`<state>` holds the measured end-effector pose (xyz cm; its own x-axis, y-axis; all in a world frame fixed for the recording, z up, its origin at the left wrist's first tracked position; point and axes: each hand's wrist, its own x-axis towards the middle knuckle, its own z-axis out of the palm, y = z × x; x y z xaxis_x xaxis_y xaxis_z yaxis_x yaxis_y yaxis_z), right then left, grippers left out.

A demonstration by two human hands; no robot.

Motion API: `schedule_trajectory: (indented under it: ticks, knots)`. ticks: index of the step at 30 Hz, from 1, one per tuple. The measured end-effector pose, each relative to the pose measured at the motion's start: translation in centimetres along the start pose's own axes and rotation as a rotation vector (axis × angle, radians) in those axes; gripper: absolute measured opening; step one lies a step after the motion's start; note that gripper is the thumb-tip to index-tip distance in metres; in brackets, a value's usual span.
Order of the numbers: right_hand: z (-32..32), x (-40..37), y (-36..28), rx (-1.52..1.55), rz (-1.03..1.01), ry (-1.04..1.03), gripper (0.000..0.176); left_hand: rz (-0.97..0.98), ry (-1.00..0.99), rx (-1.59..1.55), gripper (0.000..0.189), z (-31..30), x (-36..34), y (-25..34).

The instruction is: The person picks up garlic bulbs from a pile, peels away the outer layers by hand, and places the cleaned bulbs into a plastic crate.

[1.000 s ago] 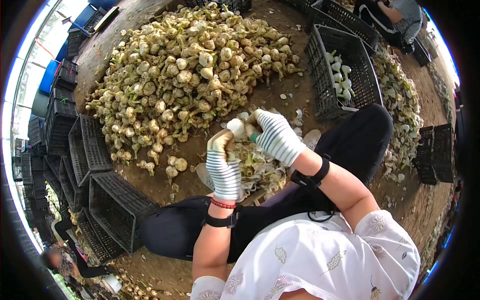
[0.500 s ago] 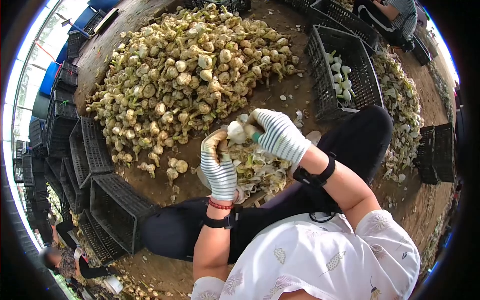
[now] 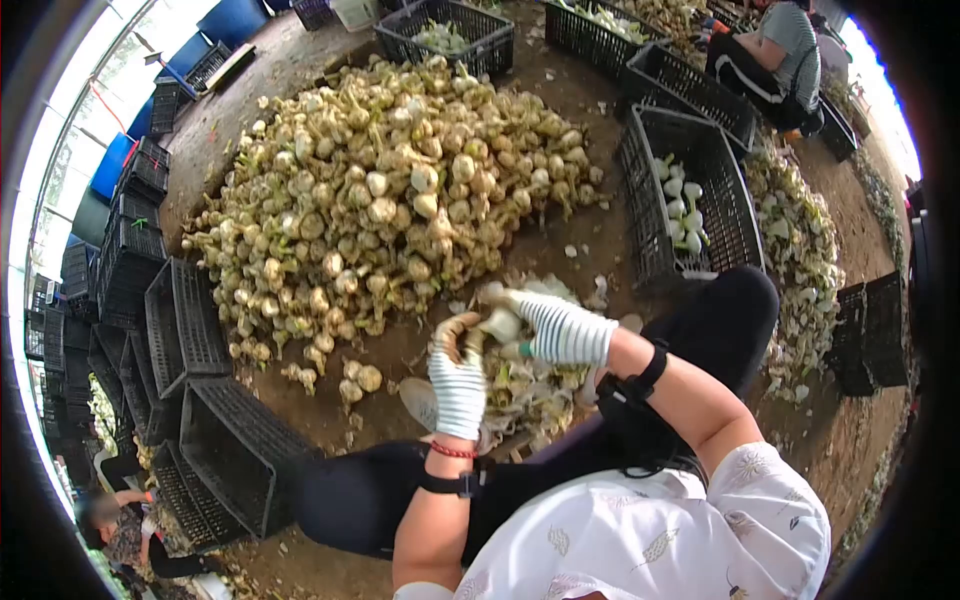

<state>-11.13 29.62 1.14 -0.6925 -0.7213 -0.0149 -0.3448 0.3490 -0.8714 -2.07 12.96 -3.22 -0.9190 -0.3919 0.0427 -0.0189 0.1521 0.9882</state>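
Between my two gloved hands is a whitish garlic bulb (image 3: 501,326), partly covered by fingers and a little blurred. My left hand (image 3: 458,375), in a striped glove with a brown-stained palm, closes round its left side. From the right, my right hand (image 3: 562,325) grips the bulb's upper end, fingers bent round it. Under the hands lies a heap of loose peeled skins (image 3: 540,385) between my legs. Just beyond them rises a large pile of unpeeled garlic bulbs (image 3: 370,200), with a few strays at its near edge.
At right, a black crate (image 3: 735,200) holds several clean white garlic bulbs (image 3: 683,205). Empty-looking crates (image 3: 235,450) line the left. Another crate (image 3: 480,45) stands behind the pile. One person (image 3: 775,60) sits at upper right, another (image 3: 125,530) at lower left.
The whole view has tilted up, so the scene sits lower. Both hands stay on the garlic bulb, which has turned between them; the right hand has shifted and blurs slightly.
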Motion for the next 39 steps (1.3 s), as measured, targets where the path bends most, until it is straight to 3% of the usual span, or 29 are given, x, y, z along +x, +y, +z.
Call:
schedule_trajectory:
  ticks: [2,3,4,7,11,13,14,16,17,18,20,21,23,26,28,29,31,33,35,38,39]
  knots:
    - [1.5,1.1,4.1,0.046,0.238,-0.15,0.054,-0.116,-0.015,-0.06,0.035,0.4,0.0,1.1]
    - [0.3,2.2,4.1,0.008,0.488,-0.224,0.058,-0.17,-0.025,-0.185,0.043,0.2,0.3,0.4]
    - [-0.3,3.4,6.1,0.022,0.551,-0.236,0.056,-0.168,0.004,-0.199,0.044,0.0,0.5,-0.5]
    - [-6.1,8.9,10.3,0.139,0.43,0.032,0.053,-0.329,0.065,-0.375,0.046,-0.4,1.1,-2.2]
    - [-18.0,19.2,7.6,0.528,0.16,0.612,0.048,-0.469,0.136,-0.491,0.045,-0.4,1.2,-1.6]
    - [-21.0,21.1,7.8,0.694,-0.103,0.708,0.043,-0.48,0.154,-0.516,0.045,-0.4,1.4,-2.5]
    - [-21.1,21.0,9.3,0.695,-0.087,0.707,0.043,-0.472,0.152,-0.511,0.043,-0.4,1.5,-2.5]
    - [-21.1,20.2,13.3,0.275,0.365,0.837,0.036,-0.509,0.163,-0.512,0.042,-0.1,1.7,-2.8]
    - [-20.0,18.6,15.2,0.011,0.557,0.775,0.031,-0.529,0.175,-0.513,0.042,0.2,1.8,-2.9]
    - [-18.6,17.2,19.7,0.01,0.565,0.772,0.031,-0.523,0.161,-0.448,0.042,0.5,1.9,-2.8]
    - [-15.0,14.3,30.3,-0.405,0.886,0.42,0.055,-0.521,0.115,-0.302,0.037,0.9,2.0,-3.8]
    - [-14.1,13.1,27.5,-0.148,0.984,0.205,0.067,-0.518,0.095,-0.242,0.034,1.3,2.2,-4.2]
    - [-10.1,12.7,31.2,-0.187,1.104,0.319,0.069,-0.55,0.09,-0.221,0.031,2.4,2.8,-3.7]
    - [-8.7,13.2,35.5,0.157,1.159,0.553,0.055,-0.598,0.086,-0.241,0.028,3.3,3.2,-3.7]
    - [-8.8,12.4,35.7,0.239,1.169,0.602,0.038,-0.602,0.069,-0.229,0.025,3.3,3.4,-4.1]
    - [-8.3,11.1,35.3,0.282,1.104,0.721,0.025,-0.6,0.066,-0.229,0.025,3.2,3.5,-3.8]
    - [-8.6,8.9,32.1,0.528,1.04,0.565,0.022,-0.567,-0.019,-0.221,0.024,3.3,3.7,-3.2]
    - [-10.1,6.4,26.5,0.418,0.824,0.071,0.02,-0.548,-0.007,-0.287,0.031,3.4,3.3,-2.9]
    - [-10.8,6.2,17.1,0.152,0.573,-0.203,0.021,-0.457,-0.076,-0.342,0.052,2.9,3.3,-2.2]
    - [-9.5,5.3,9.3,0.009,0.222,-0.395,0.029,-0.419,-0.243,-0.464,0.089,2.0,2.9,-2.3]
    - [-8.6,5.0,7.3,-0.052,0.235,-0.41,0.029,-0.357,-0.228,-0.518,0.086,2.3,2.5,-2.5]
